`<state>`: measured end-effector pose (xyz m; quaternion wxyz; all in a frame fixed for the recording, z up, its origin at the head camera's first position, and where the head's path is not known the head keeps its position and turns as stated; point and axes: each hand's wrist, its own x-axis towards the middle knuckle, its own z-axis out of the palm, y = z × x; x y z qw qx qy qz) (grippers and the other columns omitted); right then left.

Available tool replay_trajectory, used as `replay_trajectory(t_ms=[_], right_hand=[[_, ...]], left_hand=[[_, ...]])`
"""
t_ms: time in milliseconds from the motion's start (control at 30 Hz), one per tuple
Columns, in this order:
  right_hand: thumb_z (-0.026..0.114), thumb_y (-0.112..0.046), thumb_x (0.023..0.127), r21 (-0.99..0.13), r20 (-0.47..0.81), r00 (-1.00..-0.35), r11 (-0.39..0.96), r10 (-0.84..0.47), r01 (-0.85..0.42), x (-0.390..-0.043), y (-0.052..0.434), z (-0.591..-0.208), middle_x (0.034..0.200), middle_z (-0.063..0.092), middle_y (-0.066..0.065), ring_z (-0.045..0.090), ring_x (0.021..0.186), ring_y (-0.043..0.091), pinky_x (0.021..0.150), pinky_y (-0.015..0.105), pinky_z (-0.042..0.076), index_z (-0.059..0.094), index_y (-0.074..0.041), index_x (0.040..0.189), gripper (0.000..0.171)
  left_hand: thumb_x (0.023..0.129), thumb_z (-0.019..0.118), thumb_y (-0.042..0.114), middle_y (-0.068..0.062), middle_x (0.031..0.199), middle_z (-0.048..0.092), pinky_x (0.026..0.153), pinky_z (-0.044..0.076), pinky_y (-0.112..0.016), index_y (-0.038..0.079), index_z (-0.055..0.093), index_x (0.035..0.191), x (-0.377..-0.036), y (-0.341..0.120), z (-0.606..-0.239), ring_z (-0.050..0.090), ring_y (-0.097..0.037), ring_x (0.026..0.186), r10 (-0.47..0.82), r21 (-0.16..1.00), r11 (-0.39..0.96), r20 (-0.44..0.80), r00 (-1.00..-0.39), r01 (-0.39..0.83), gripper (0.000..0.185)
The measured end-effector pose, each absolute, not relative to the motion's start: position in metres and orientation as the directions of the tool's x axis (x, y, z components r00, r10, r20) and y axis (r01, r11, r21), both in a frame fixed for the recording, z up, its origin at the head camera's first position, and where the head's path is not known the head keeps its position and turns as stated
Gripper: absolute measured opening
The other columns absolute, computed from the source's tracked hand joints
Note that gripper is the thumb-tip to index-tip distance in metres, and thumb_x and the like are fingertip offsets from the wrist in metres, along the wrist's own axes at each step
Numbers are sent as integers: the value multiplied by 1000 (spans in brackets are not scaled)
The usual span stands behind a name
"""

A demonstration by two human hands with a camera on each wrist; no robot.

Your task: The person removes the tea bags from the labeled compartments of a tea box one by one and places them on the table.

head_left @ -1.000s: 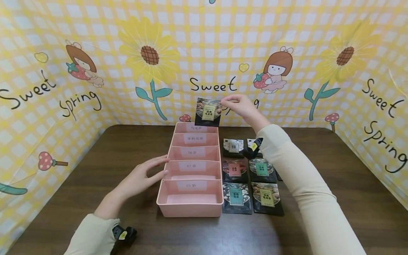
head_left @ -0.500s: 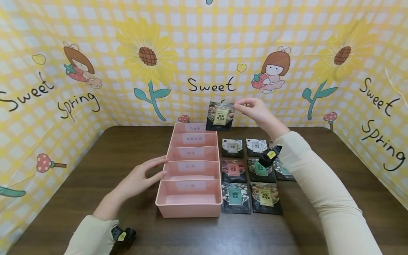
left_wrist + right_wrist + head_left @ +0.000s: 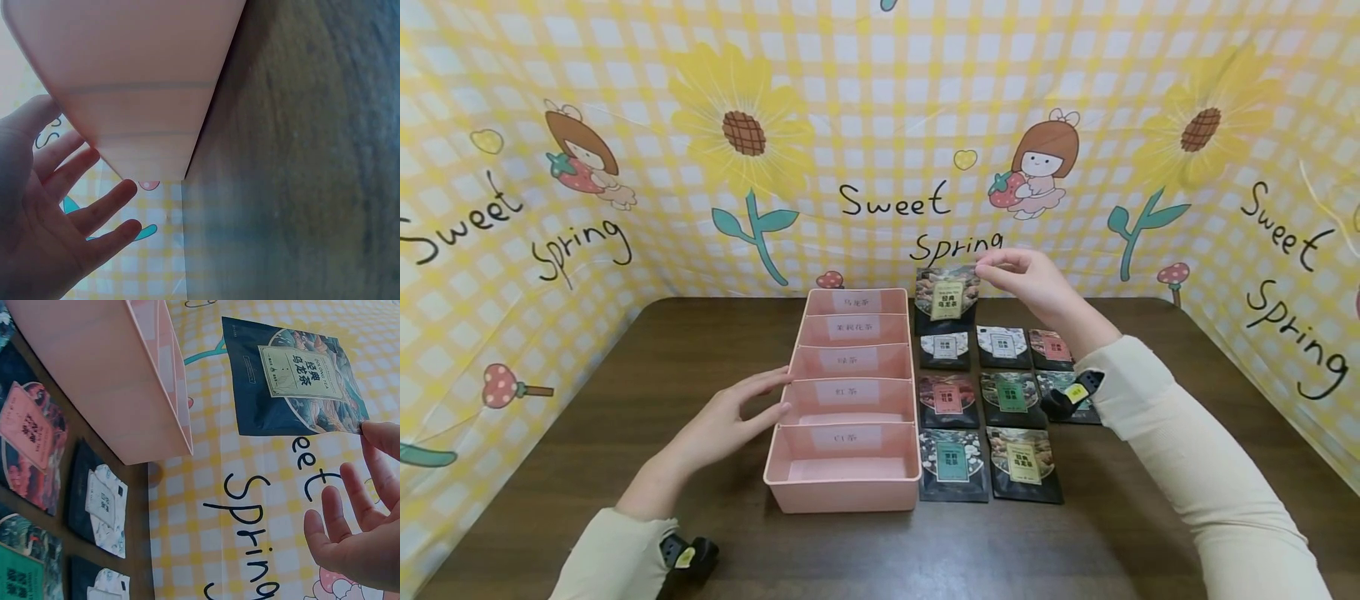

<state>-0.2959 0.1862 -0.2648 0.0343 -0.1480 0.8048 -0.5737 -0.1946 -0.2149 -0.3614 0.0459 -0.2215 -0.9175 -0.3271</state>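
My right hand (image 3: 1033, 283) pinches a dark tea sachet (image 3: 947, 297) with a yellow-green label by its upper corner, between thumb and index finger. The right wrist view shows the sachet (image 3: 297, 378) hanging in the air beside the box, the other fingers (image 3: 334, 515) loosely spread. In the head view it overlaps the back of the table, beyond the rows of sachets. A long pink divided box (image 3: 842, 493) with a paper label in each compartment stands left of them. My left hand (image 3: 733, 417) rests its fingertips on the box's left rim, fingers relaxed and apart (image 3: 69, 206).
Right of the box, several tea sachets lie face up in rows: white (image 3: 945, 348), red (image 3: 949, 402), green (image 3: 1013, 398), teal (image 3: 953, 467) and yellow-green (image 3: 1025, 465). My right sleeve reaches over the right side. A yellow checked cloth (image 3: 865, 108) hangs behind the wooden table (image 3: 715, 333).
My right hand has carried the sachet right and down, from over the far compartment to behind the rows, uncovering the far label and more sachets. The left hand has stayed at the rim.
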Motion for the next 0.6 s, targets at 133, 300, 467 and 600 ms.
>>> replay_trajectory(t_ms=[133, 300, 467, 600], right_hand=[[60, -30, 91, -927, 116, -953, 314, -279, -205, -284, 193, -268, 141, 44, 11, 35, 136, 25, 115, 47, 25, 66, -18, 92, 13], [61, -29, 91, -923, 123, -953, 320, -278, -212, -269, 199, -271, 135, 47, 8, 36, 134, 25, 115, 48, 24, 65, -19, 90, 11], [59, -28, 92, -912, 124, -954, 347, -274, -218, -258, 204, -276, 136, 46, 10, 39, 131, 25, 111, 47, 31, 65, -14, 93, 15], [60, -30, 92, -901, 126, -954, 371, -274, -226, -250, 209, -282, 136, 47, 10, 42, 127, 20, 107, 44, 33, 64, -11, 96, 20]], left_hand=[[90, 62, 22, -13, 138, 51, 102, 41, -52, 9, 54, 130, -194, -215, -360, 50, -34, 125, 378, 584, 685, 227, -898, 436, 44], [90, 62, 24, -14, 139, 50, 102, 41, -53, 8, 54, 130, -194, -216, -361, 49, -35, 125, 382, 587, 680, 229, -895, 440, 44], [90, 62, 25, -14, 139, 50, 102, 41, -52, 9, 54, 130, -195, -217, -362, 49, -34, 126, 384, 587, 677, 234, -893, 444, 44], [90, 62, 25, -14, 140, 50, 102, 40, -53, 10, 54, 131, -196, -217, -363, 49, -35, 126, 382, 595, 673, 230, -895, 440, 44]])
